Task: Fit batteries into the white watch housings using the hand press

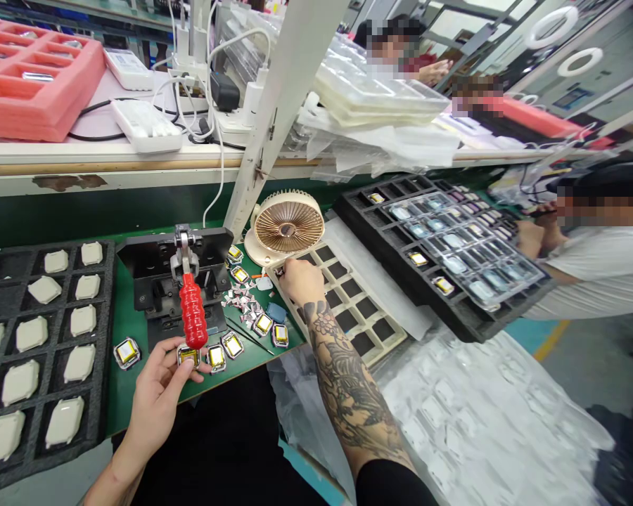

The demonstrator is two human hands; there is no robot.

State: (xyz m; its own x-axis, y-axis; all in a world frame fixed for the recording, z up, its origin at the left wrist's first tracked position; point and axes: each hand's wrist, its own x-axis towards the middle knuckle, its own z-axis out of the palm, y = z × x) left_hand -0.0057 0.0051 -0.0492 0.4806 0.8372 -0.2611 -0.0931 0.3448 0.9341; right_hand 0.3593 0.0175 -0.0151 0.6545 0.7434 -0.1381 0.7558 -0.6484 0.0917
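Note:
My left hand (158,383) is closed around a small square watch case (188,355) with a yellow-edged part inside, just under the red handle (193,309) of a black toggle clamp fixture (161,309). My right hand (302,281) reaches to the far left corner of a cream compartment tray (372,341). Its fingers are curled together there, and whatever is between them is hidden. Similar watch cases (233,344) lie about the green mat, one of them (127,353) left of my left hand. Black tweezers (247,334) and scattered small pale pieces (243,301) lie between my hands.
A black foam tray (101,358) with pale watch-shaped blocks stands at left. A small fan (289,223) sits behind my right hand, beside a slanted post (279,105). At right are a filled black tray (427,302), plastic sheeting (485,400) and a co-worker (606,260).

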